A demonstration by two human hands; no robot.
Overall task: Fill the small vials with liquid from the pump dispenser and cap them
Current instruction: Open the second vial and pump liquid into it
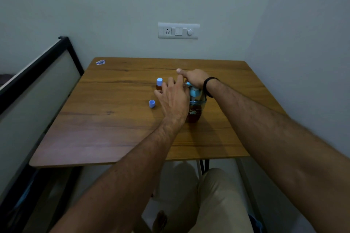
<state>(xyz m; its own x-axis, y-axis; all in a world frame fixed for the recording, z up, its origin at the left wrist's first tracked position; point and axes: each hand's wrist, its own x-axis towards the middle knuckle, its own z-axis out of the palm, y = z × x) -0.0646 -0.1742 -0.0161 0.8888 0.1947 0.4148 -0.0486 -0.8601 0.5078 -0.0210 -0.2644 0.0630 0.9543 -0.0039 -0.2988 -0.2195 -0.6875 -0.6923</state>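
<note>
A clear pump dispenser (195, 112) holding brown liquid stands mid-table, with a light blue pump head (194, 91). My right hand (193, 77) sits on top of the pump head, fingers curled over it and thumb sticking out to the left. My left hand (174, 98) reaches in beside the nozzle, back of the hand up. It seems to hold a small clear vial (184, 85) at the nozzle, mostly hidden. A filled vial with a blue cap (159, 83) stands upright just left of my fingers. A loose blue cap (152, 103) lies open side up on the table.
The wooden table (113, 119) stands against a wall carrying a switch and socket panel (178, 30). A small blue sticker (100, 62) marks the far left corner. A black-framed panel (37, 73) runs along the table's left side. My knee shows below the front edge.
</note>
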